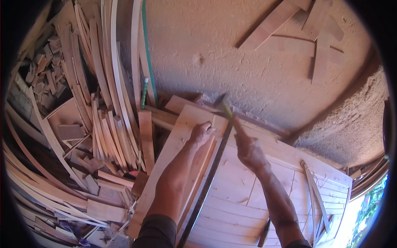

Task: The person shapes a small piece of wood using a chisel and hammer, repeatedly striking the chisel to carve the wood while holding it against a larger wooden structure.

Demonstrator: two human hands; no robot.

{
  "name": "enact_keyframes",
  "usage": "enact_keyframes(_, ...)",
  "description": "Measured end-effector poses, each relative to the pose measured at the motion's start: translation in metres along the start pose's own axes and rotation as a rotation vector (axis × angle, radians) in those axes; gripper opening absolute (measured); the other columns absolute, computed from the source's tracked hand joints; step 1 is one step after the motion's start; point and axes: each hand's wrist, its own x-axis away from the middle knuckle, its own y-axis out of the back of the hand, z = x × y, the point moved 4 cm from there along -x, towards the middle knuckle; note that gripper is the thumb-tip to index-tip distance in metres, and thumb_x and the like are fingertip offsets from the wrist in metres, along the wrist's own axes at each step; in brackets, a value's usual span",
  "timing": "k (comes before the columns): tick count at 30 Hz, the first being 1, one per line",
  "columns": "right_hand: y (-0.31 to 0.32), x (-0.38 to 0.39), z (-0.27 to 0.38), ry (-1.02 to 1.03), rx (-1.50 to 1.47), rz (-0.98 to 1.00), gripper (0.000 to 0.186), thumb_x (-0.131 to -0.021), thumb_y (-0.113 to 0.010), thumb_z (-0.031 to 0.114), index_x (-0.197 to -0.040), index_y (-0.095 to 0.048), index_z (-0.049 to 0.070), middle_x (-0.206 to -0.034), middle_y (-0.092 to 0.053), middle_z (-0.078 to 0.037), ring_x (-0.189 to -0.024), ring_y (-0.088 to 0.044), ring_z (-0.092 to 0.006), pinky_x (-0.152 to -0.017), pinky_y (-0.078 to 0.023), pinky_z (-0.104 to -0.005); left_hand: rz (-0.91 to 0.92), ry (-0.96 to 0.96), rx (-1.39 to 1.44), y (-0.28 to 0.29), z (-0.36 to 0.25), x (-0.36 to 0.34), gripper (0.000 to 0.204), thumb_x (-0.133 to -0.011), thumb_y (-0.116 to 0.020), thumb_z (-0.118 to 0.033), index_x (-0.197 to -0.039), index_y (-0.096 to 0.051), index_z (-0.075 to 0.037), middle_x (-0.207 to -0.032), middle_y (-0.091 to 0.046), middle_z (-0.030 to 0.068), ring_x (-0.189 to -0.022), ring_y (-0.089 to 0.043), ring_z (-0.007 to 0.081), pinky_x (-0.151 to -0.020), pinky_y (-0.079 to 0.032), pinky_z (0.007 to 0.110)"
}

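A wooden panel [231, 194], perhaps a door, lies below me with a wide plank along its left side. My left hand [201, 133] rests near the plank's far end, fingers pinched together; what they hold, if anything, is too small to make out. My right hand [251, 151] is closed round the handle of a hammer [226, 109], whose head is blurred, just beyond and right of the left hand. Between my forearms a long dark metal bar [205, 184] runs along the panel. Close to my right forearm lies a dark-handled tool [264, 234].
Many wood strips [109, 136] and offcuts [45, 72] are stacked at left. A green tube-like thing [144, 94] stands among them. Loose slats [313, 194] lie on the panel at right. Boards [285, 31] rest on the ground at far right, beside a rough earthen mound [343, 120].
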Motion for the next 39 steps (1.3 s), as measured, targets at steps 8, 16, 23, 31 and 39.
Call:
enact_keyframes(8,-0.019,0.012,-0.025,-0.13,0.08,0.091,0.06,-0.097,-0.044,0.004,-0.155,-0.03,0.009,-0.06,-0.055,-0.019,-0.047,-0.052,-0.0304,-0.05,-0.043,-0.0459,0.015,0.061,-0.012,-0.013,-0.015,0.009,0.023,-0.088,-0.071,-0.027,-0.086,-0.06,-0.006,-0.078,-0.066,0.0202,-0.077,-0.066,0.0415,-0.066,-0.05,0.049)
enact_keyframes(16,0.014,0.018,0.014,0.222,-0.099,-0.476,0.062,-0.097,-0.045,0.006,-0.156,-0.029,0.012,-0.068,-0.058,-0.027,-0.057,-0.058,-0.0364,-0.053,-0.044,-0.0472,0.05,0.128,-0.068,-0.003,-0.005,0.002,0.018,-0.088,-0.07,-0.024,-0.098,-0.068,-0.009,-0.088,-0.071,0.0169,-0.082,-0.069,0.0358,-0.071,-0.054,0.043)
enact_keyframes(23,0.027,-0.001,0.047,0.05,-0.013,-0.156,0.064,-0.096,-0.055,0.011,-0.155,-0.03,0.007,-0.085,-0.067,-0.018,-0.065,-0.064,-0.026,-0.065,-0.052,-0.0413,-0.059,0.093,-0.084,0.01,0.004,0.002,0.026,-0.085,-0.072,-0.031,-0.084,-0.062,-0.008,-0.076,-0.067,0.0185,-0.074,-0.066,0.0412,-0.064,-0.05,0.051)
enact_keyframes(31,-0.016,0.008,-0.002,-0.144,0.214,0.229,0.065,-0.094,-0.055,0.01,-0.155,-0.031,0.009,-0.095,-0.069,-0.023,-0.063,-0.065,-0.0202,-0.061,-0.05,-0.0387,-0.061,0.068,-0.122,0.002,-0.009,0.018,0.026,-0.085,-0.073,-0.031,-0.083,-0.062,-0.007,-0.076,-0.067,0.0186,-0.074,-0.067,0.0404,-0.065,-0.051,0.05)
enact_keyframes(39,-0.019,0.019,-0.011,-0.135,0.255,0.106,0.054,-0.096,-0.052,0.01,-0.149,-0.042,0.008,-0.083,-0.066,-0.015,-0.056,-0.056,-0.0166,-0.053,-0.048,-0.0333,0.013,0.127,-0.088,-0.004,-0.008,0.004,0.02,-0.085,-0.074,-0.027,-0.09,-0.066,-0.009,-0.081,-0.069,0.0165,-0.076,-0.068,0.0368,-0.066,-0.052,0.046)
